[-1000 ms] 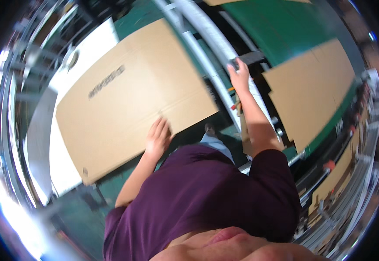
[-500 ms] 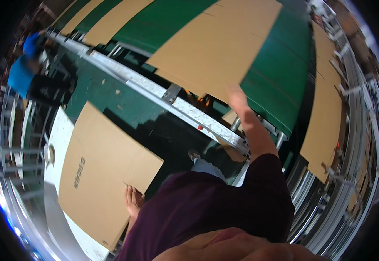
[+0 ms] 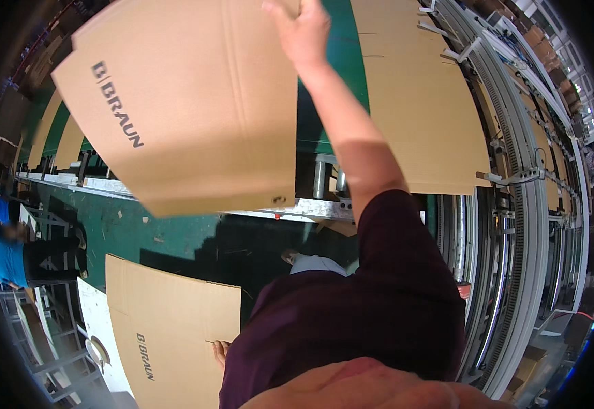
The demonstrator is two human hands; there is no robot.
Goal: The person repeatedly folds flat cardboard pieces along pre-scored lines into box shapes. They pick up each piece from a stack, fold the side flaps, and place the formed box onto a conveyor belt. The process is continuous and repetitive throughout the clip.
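A flat brown cardboard sheet [image 3: 195,88] with dark print is raised and tilted over the conveyor at the upper left. My right hand [image 3: 304,34] grips its right edge near the top, arm stretched out; the fingers behind the sheet are partly hidden. Down by my left side, a second printed cardboard sheet [image 3: 181,310] lies on a white-topped table [image 3: 96,303]. My left hand [image 3: 220,352] rests with its fingers on that sheet's right edge, beside a short slit; my shirt covers the rest of the hand.
A green conveyor belt [image 3: 343,61] carries more cardboard, including a large sheet [image 3: 420,116] at right. Metal rails and rollers [image 3: 515,273] run along the right side. A roll of tape [image 3: 97,352] sits on the table. A person in blue [image 3: 9,255] stands at far left.
My right hand has lifted the cardboard sheet off the green belt and swung it up and left. My left hand stays at the lower sheet. The view has turned to the right.
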